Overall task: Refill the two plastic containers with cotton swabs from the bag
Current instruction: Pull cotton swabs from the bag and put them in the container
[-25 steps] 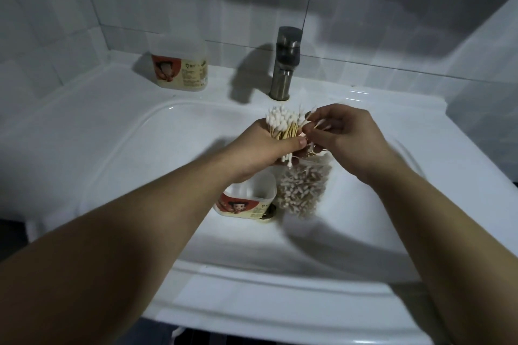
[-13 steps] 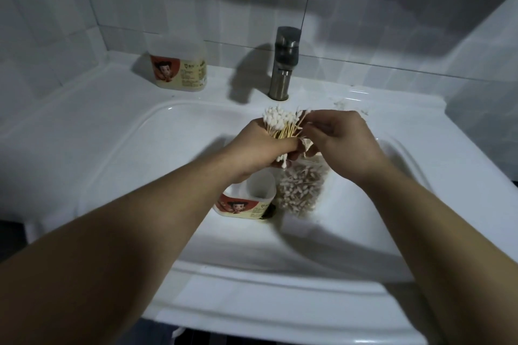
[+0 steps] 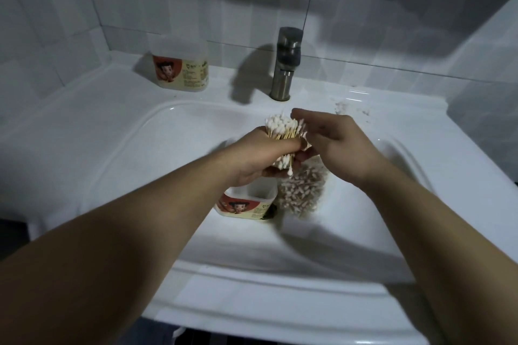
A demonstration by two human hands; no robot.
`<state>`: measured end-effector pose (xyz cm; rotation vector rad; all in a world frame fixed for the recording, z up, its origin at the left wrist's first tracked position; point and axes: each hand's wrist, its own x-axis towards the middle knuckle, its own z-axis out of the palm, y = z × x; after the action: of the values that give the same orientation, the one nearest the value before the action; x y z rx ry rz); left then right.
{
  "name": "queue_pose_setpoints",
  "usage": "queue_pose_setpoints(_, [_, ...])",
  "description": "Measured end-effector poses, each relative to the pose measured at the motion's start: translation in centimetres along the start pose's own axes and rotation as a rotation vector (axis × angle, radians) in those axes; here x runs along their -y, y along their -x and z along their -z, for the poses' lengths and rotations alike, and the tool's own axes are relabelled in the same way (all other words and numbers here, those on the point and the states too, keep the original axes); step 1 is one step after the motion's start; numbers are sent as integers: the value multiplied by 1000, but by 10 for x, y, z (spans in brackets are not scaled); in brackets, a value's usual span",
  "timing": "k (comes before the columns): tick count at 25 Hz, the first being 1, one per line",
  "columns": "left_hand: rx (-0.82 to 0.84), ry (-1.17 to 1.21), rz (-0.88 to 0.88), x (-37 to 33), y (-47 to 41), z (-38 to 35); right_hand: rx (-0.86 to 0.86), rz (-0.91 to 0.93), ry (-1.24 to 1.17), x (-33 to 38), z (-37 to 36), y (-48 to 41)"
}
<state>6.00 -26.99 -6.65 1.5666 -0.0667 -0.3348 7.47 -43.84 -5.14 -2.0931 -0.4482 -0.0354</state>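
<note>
My left grip [image 3: 262, 158] is clenched round a thick bundle of cotton swabs [image 3: 283, 131]. It holds them upright over the basin [image 3: 157, 171], white tips fanned above the fist and a few poking out below. My right grip [image 3: 335, 140] sits against the bundle's right side, thumb over the tips; I cannot tell whether it pinches any swabs or only steadies them. The bag [image 3: 304, 190] hangs just beneath both, well stocked, and which one carries it is hidden. The open container [image 3: 248, 202] stands in the basin under my left wrist, just beside the bag. The second container [image 3: 180, 70] stands on the bench [image 3: 84, 131], left of the tap [image 3: 287, 64]. My worry is the bundle. It looks wide for that mouth and one swab [image 3: 290, 172] droops low, so loosening too early would scatter sticks into the basin, near the dark spot [image 3: 270, 211] I take for the drain. Some loose swabs [image 3: 353, 112] lie on the bench at right. The dangling bag could also nudge the light container over.
</note>
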Motion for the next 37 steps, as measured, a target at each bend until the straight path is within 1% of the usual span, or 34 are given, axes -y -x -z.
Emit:
queue_pose_setpoints(3, [-14, 128, 19, -5, 2, -1, 165, 58, 65, -1, 5, 6])
queue_pose_setpoints(5, [-11, 140, 32, -7, 3, 0, 211, 63, 138, 2, 2, 9])
queue_pose_setpoints(9, [50, 164, 55, -7, 4, 0, 62, 75, 230, 7, 0, 7])
queue_pose_setpoints(11, [56, 172, 75, -7, 5, 0, 78, 76, 265, 8, 3, 8])
queue_pose_setpoints(13, [3, 171, 85, -8, 3, 1, 98, 84, 277, 8, 6, 9])
queue_pose_setpoints(14, [-32, 179, 83, -7, 1, 1, 67, 81, 281, 7, 7, 8])
queue_pose_setpoints(15, [-62, 200, 77, -7, -1, 3, 1, 67, 297, 6, 10, 6])
queue_pose_setpoints(17, [-111, 220, 63, -6, -4, 7, -116, 13, 446, -1, 14, 0])
queue_pose_setpoints(18, [-130, 207, 61, -6, -5, 9, -101, -22, 541, -6, 15, -3])
queue_pose_setpoints(19, [-137, 184, 60, -5, -6, 10, -38, -51, 616, -9, 15, -4])
queue_pose_setpoints(21, [-130, 125, 58, -3, -5, 9, 132, -76, 705, -12, 12, -2])
queue_pose_setpoints(22, [-120, 98, 55, -2, -5, 8, 205, -58, 730, -10, 10, 0])
queue_pose_setpoints(24, [-106, 56, 48, 0, -5, 6, 287, -26, 752, -6, 7, 2])
queue_pose_setpoints(29, [-98, 15, 39, 3, -6, 5, 318, 29, 785, -8, 0, 2])
queue_pose_setpoints(34, [-116, 2, 9, 6, -8, 5, 222, 78, 732, -7, 0, -2])
queue_pose_setpoints(37, [-143, 45, -19, 7, -11, 7, 113, 91, 659, -11, 3, -4])
